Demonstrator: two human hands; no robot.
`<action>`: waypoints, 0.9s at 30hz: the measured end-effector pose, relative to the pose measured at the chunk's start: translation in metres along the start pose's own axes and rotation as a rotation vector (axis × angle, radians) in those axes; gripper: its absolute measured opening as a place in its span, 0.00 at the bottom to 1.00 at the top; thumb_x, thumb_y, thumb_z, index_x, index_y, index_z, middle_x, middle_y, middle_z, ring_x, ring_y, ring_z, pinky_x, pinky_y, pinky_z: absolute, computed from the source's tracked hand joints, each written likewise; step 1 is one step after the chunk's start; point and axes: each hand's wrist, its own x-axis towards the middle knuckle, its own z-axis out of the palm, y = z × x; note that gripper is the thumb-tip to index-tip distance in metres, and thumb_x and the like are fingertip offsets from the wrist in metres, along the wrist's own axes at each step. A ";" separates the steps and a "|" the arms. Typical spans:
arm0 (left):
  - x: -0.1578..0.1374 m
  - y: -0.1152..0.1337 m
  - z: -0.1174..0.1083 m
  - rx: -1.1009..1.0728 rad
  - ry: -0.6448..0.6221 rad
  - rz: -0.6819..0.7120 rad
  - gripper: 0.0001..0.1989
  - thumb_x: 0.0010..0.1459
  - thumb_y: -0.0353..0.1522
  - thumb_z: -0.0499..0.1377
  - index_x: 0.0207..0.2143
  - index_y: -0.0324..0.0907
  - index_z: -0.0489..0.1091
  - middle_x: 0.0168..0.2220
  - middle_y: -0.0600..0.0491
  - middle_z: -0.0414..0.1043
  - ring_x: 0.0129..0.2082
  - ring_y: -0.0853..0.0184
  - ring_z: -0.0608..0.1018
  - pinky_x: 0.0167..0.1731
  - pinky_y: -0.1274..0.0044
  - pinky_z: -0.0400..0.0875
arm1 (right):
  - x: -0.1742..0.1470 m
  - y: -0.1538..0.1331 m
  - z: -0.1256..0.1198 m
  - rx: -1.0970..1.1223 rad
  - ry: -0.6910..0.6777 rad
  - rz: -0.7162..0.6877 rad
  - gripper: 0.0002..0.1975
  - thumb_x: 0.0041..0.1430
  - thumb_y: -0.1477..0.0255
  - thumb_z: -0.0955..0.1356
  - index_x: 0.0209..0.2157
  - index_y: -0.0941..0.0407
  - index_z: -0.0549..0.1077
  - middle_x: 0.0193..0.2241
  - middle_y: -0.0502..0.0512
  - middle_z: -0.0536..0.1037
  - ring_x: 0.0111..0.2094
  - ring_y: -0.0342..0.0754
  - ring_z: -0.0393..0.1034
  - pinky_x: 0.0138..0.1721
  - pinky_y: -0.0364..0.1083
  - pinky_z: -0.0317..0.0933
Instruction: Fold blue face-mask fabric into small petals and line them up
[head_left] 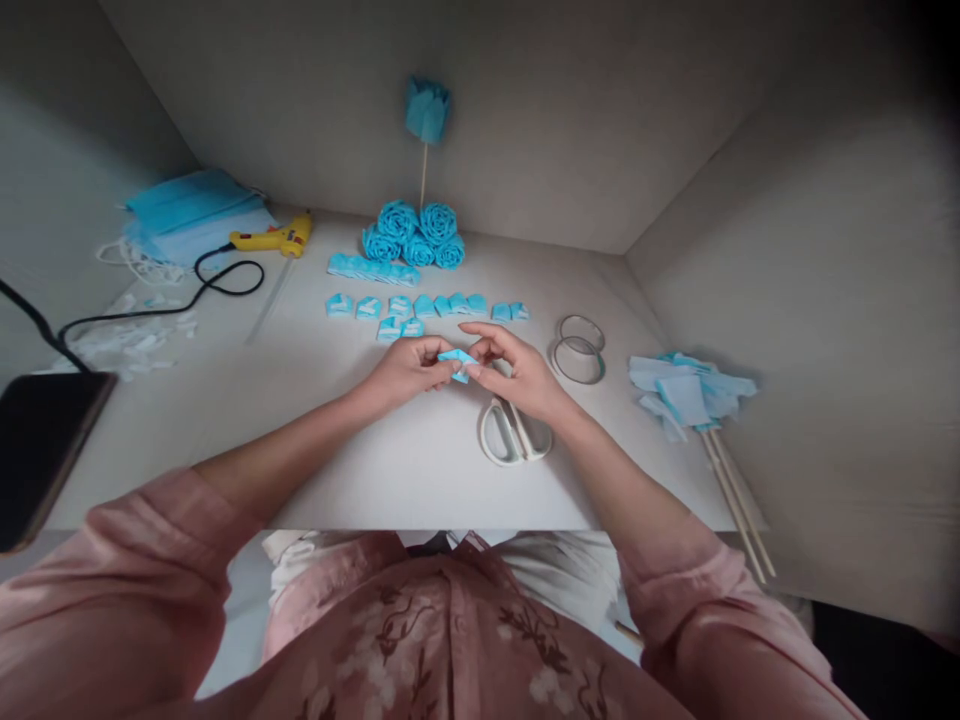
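Between my two hands is a small folded piece of blue-and-white mask fabric (459,358), held above the middle of the table. My left hand (412,368) pinches its left side with thumb and fingers. On its right side, my right hand (517,368) grips it between thumb and fingertips. White-handled scissors (501,435) lie under my right hand, their blades mostly hidden by it. Just beyond my hands, several similar folded blue pieces (450,304) lie in rows, and a strip of overlapping ones (373,269) sits behind them.
Rolled blue fabric roses (415,235) are stacked at the back, a stemmed one (427,110) above. On the left are face masks (196,215), a yellow glue gun (277,237), white scraps (124,335) and a phone (49,450). Tape rings (579,350) and fabric-topped sticks (727,480) lie right.
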 end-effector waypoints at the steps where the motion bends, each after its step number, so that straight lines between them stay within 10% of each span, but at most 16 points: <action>1: 0.000 0.000 0.000 0.024 0.000 0.008 0.11 0.49 0.37 0.63 0.25 0.39 0.67 0.18 0.59 0.65 0.19 0.75 0.66 0.21 0.82 0.59 | 0.000 0.000 0.002 0.000 0.002 0.014 0.22 0.59 0.68 0.68 0.55 0.53 0.67 0.34 0.50 0.74 0.34 0.43 0.68 0.42 0.45 0.64; 9: -0.002 0.001 -0.001 -0.182 -0.118 0.039 0.13 0.56 0.41 0.58 0.32 0.39 0.68 0.27 0.53 0.72 0.24 0.73 0.71 0.25 0.80 0.64 | 0.000 0.000 0.005 0.061 0.098 0.007 0.22 0.60 0.69 0.66 0.56 0.53 0.67 0.33 0.50 0.71 0.34 0.44 0.65 0.41 0.46 0.62; 27: -0.001 0.003 0.002 -0.119 0.066 0.026 0.13 0.50 0.39 0.64 0.27 0.41 0.65 0.20 0.58 0.68 0.19 0.75 0.68 0.21 0.81 0.61 | 0.003 0.003 0.002 0.206 0.109 0.046 0.21 0.57 0.70 0.68 0.53 0.54 0.70 0.30 0.48 0.70 0.32 0.42 0.66 0.40 0.45 0.62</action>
